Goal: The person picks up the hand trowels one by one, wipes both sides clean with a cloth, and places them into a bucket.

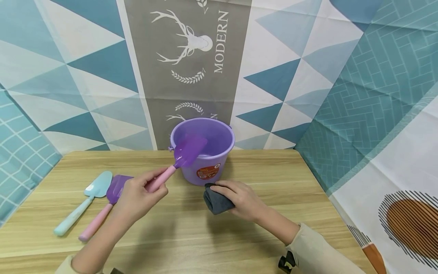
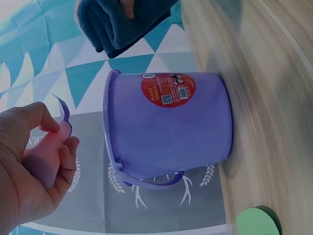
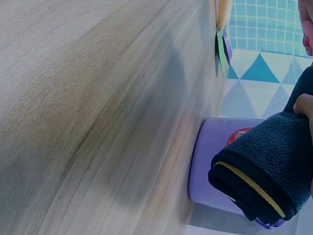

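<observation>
Head view, purple shovel: the fingers of my left hand (image 1: 139,195) are clamped round the pink handle of the purple shovel (image 1: 186,151); its blade is raised before the mouth of the bucket (image 1: 191,175), which stands near the middle of the back edge of the counter (image 1: 273,182).
Head view, grey cloth: the fingers of my right hand (image 1: 244,199) are clamped on the folded grey cloth (image 1: 217,200), held in front of the bucket, nearer the right edge than the shovel is.
Head view, spare tools: a spare shovel (image 1: 96,224) and a blue trowel (image 1: 76,214) lie side by side toward the left edge.
Left wrist view, pink handle: my fingers wrap it; the blade shows nearly edge-on, above the bucket's rim and apart from it, with the cloth well apart too.
Left wrist view, step in hand: I judge it to be wiping the shovel, best done drawn toward the front edge, so the rim cannot knock the blade.
Right wrist view, cloth fold: my thumb presses it; the other fingers are mostly out of frame.
Right wrist view, wiping stroke: I should lap the cloth over both blade faces, pinch lightly, pull from neck to tip, and grip near the neck against twisting.
</observation>
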Demonstrator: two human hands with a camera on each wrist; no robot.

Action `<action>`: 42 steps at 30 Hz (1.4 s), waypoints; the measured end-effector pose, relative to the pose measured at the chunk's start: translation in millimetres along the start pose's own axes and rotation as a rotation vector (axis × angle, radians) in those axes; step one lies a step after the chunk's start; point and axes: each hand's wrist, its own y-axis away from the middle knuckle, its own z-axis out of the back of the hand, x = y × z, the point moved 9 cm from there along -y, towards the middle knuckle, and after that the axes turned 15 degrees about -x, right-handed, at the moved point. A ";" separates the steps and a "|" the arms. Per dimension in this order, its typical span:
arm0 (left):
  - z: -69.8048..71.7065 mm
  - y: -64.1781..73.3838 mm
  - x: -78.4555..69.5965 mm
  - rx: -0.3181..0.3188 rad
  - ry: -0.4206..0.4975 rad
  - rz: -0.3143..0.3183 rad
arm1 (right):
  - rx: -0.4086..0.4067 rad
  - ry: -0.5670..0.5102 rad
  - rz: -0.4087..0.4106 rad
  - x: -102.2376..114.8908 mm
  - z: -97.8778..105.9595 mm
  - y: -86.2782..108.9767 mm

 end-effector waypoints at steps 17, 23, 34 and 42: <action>-3.3 -10.6 8.0 0.055 0.001 0.099 | -0.003 -0.002 -0.007 -1.0 2.6 2.4; 1.8 -15.5 2.0 -0.038 0.018 0.023 | 0.019 0.002 -0.038 -2.7 1.8 3.8; 4.2 -23.9 10.4 -0.081 -0.018 0.151 | 0.028 0.006 -0.052 -4.4 1.6 5.1; 3.4 -31.5 8.7 -0.118 -0.001 0.150 | 0.013 0.014 -0.031 -2.4 3.9 4.5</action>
